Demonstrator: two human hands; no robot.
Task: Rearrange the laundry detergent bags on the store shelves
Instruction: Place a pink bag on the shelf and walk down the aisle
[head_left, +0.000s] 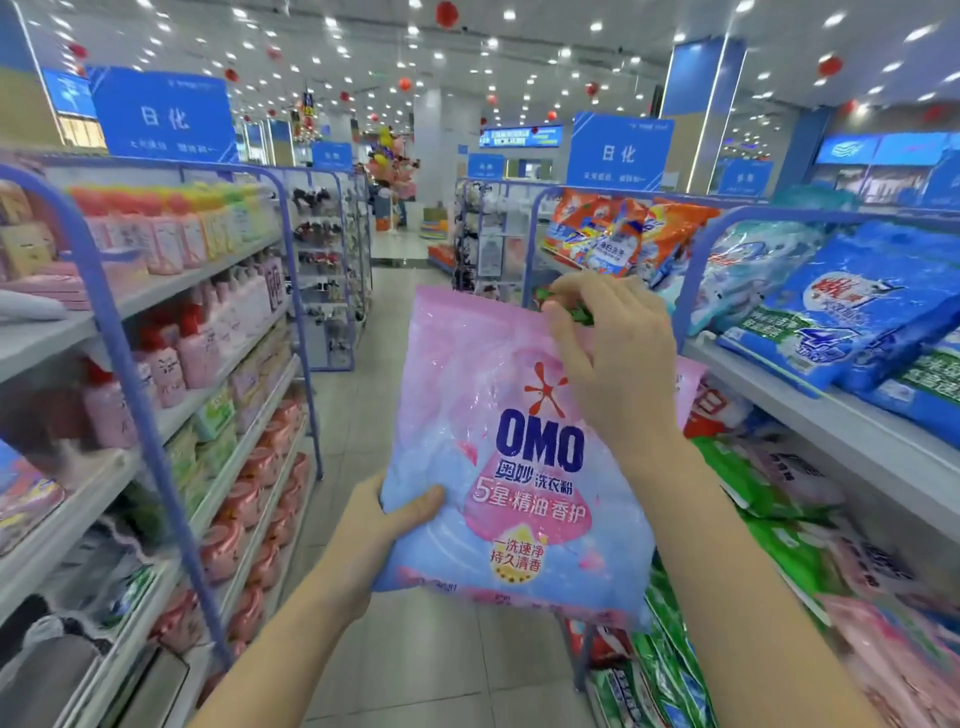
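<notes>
I hold a pink and blue OMO detergent bag (498, 467) upright over the aisle. My left hand (395, 525) grips its lower left corner, thumb on the front. My right hand (608, 358) pinches the bag's upper right corner, where a bit of green shows between the fingers. On the right shelf (831, 410) lie blue detergent bags (852, 317). Orange bags (623, 234) lean further back. Green bags (769, 519) and pink bags (893, 649) fill the lower right shelves.
Left shelving (208, 270) carries pink and yellow bottles (171, 244) on several levels, framed by blue metal posts (124, 364). The tiled aisle floor (384, 364) runs ahead between the two racks. Blue signs (166, 117) hang above.
</notes>
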